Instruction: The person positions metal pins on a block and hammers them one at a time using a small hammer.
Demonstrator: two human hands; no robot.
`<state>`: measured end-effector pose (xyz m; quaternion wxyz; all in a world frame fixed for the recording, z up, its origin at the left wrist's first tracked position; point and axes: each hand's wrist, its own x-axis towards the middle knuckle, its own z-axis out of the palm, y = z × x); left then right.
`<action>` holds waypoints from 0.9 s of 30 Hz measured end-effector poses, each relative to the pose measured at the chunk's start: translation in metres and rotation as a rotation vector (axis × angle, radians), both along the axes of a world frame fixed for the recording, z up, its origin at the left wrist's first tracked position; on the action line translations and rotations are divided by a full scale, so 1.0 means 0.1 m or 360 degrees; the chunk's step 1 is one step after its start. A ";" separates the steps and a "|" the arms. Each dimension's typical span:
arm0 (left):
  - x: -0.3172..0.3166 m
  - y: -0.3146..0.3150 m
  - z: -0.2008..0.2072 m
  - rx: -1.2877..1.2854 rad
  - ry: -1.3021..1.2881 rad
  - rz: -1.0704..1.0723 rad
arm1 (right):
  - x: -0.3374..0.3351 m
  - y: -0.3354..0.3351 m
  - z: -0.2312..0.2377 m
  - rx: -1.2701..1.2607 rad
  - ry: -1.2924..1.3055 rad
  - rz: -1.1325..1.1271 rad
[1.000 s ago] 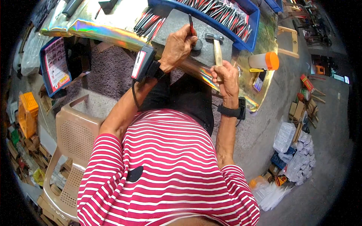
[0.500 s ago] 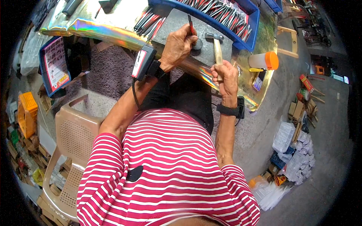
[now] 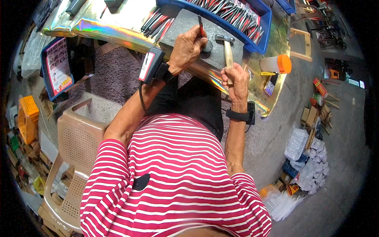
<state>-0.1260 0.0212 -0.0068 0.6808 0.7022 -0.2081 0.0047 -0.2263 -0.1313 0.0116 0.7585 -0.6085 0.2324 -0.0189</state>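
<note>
My left hand (image 3: 185,50) is closed in a pinch around a slim red-and-black rod-like tool (image 3: 201,27), its dark end pointing away from me. What kind of tool it is, I cannot make out. Just under those fingers, a dark round piece (image 3: 207,47) rests on a flat grey slab (image 3: 185,19). A hammer (image 3: 228,51) with a pale wooden handle is gripped near the handle's end by my right hand (image 3: 237,81). Its metal head is over the slab, right of the left hand; whether it touches the slab cannot be told.
A blue bin (image 3: 262,37) full of similar red, black and silver rods stands behind the slab, with a loose pile (image 3: 157,25) to its left. An orange-lidded jar (image 3: 276,64) sits at the right table end. A beige plastic chair (image 3: 81,138) stands left of me.
Hardly anything differs. Both hands keep their holds on the slim tool and the hammer, with only a very slight shift.
</note>
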 end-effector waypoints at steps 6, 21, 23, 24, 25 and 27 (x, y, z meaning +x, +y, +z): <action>0.00 0.01 0.00 0.0003 0.0019 -0.0014 | -0.01 0.00 0.00 0.0000 -0.0017 0.0012; -0.01 -0.01 0.00 0.0011 0.0018 0.0034 | -0.01 0.00 -0.02 -0.0042 -0.0028 0.0021; -0.02 0.00 0.00 0.0008 0.0024 0.0043 | -0.01 0.00 -0.02 -0.0041 -0.0032 0.0023; -0.02 0.00 0.00 0.0004 0.0030 0.0051 | -0.01 0.01 -0.01 -0.0047 -0.0028 0.0021; -0.03 0.00 -0.01 0.0003 0.0030 0.0051 | -0.01 0.01 -0.01 -0.0053 -0.0025 0.0019; -0.03 0.00 -0.02 -0.0056 0.0044 0.0046 | -0.01 0.01 -0.01 -0.0054 -0.0031 0.0022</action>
